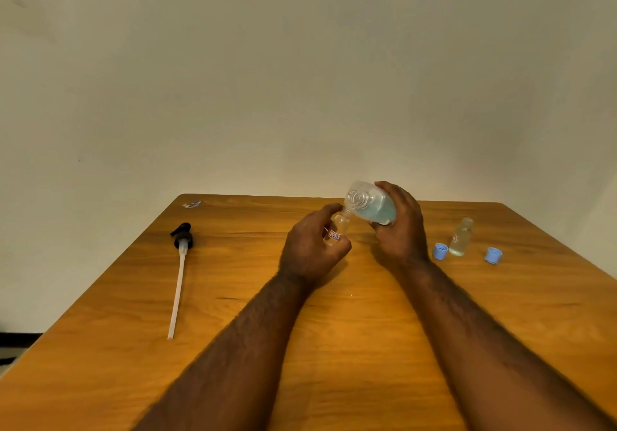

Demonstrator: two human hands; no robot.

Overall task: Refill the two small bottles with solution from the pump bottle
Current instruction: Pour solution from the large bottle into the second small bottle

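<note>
- The tabletop (pixel 300 347) carries all the things, and two bare forearms reach over its near part toward the middle.
- The pump head (pixel 182 240) with its long tube lies flat at the left, well apart from the hands. I judge it is off so that the solution can go out through the open neck.
- The left grip (pixel 312 250) is closed around the labelled small bottle (pixel 339 228), with fingers and thumb curled on its sides. It keeps the mouth up, ready to receive. Whether its base rests on the wood, I cannot tell.
- The right grip (pixel 400 230) clasps the body of the pump bottle (pixel 370 203) and tilts it, neck down and to the left, right at the small mouth. The blue-green solution lies in the lower side of the body.
- At the right the second small bottle (pixel 461 237) stands upright and uncapped between two blue caps (pixel 440 251). It holds clear liquid, so probably it is already done.
- A sticker (pixel 192 204) lies at the far left corner.
</note>
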